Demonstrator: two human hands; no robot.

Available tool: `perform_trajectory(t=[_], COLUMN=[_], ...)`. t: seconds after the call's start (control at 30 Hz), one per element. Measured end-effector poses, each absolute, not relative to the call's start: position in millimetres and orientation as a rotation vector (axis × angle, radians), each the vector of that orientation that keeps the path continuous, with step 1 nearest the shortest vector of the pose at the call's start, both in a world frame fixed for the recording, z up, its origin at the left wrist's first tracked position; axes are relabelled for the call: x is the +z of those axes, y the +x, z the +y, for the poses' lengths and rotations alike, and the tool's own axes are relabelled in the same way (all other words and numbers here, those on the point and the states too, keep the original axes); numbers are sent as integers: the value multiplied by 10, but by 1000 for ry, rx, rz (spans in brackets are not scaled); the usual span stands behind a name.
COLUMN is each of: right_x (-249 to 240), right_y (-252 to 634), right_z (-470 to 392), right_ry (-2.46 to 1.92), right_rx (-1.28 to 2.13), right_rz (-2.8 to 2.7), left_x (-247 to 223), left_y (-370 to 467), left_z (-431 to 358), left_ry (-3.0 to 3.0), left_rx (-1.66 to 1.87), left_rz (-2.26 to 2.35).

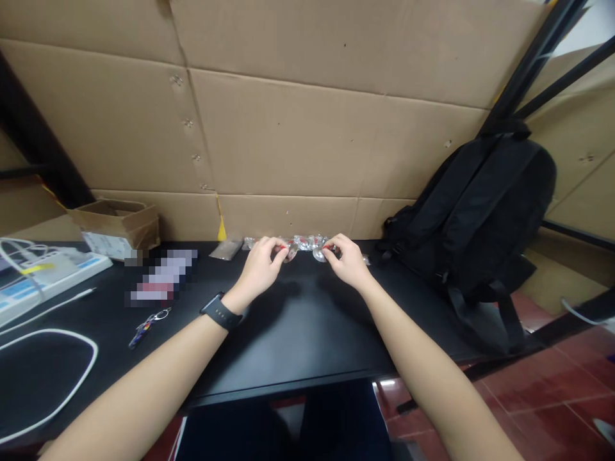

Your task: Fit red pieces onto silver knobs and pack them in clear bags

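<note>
Fingers of the left hand (263, 261) pinch one small shiny piece (291, 252) while the right hand's (350, 261) grip a second shiny piece (319, 255), both near clear plastic packets (307, 242) on a black surface (307, 333).

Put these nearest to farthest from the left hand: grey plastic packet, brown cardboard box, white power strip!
1. Grey plastic packet, just left of the left hand.
2. Brown cardboard box, farther left.
3. White power strip, far left edge.

left shiny rounded piece (291, 252), right shiny rounded piece (319, 255), both small, held upright or tilted, apart, side by side, far across black tabletop (298, 333), material unclear
</note>
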State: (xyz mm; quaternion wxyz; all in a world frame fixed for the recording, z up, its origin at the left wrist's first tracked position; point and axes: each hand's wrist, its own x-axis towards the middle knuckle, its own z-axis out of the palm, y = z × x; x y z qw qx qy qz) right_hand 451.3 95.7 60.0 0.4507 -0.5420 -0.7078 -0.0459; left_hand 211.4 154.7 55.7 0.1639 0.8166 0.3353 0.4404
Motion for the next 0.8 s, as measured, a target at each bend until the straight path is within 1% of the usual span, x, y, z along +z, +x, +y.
perform_trajectory(t=[0.13,0.3,0.4,0.6,0.8], right_x=[609,603,609,568,462], right_y=[4484,4406,4340,4187,4051], right_z=[940,911,887,857,870], right_ry=[-1334,-1311,-1269,-1215,-1142], right_rx=[-67,92,154,261,317], right_rz=[-1686,-1589,-1574,-1579,-1592], left_x=[420,348,362,394,311], left_y=[2193,2282,2304,2317,2349], left_z=[1609,1593,1542,1457,1458], left_ry=[2077,1779,1637,1456,1357], left_rx=[1135,1109,1089,1004,963], left_rz=[873,710,697,709,618])
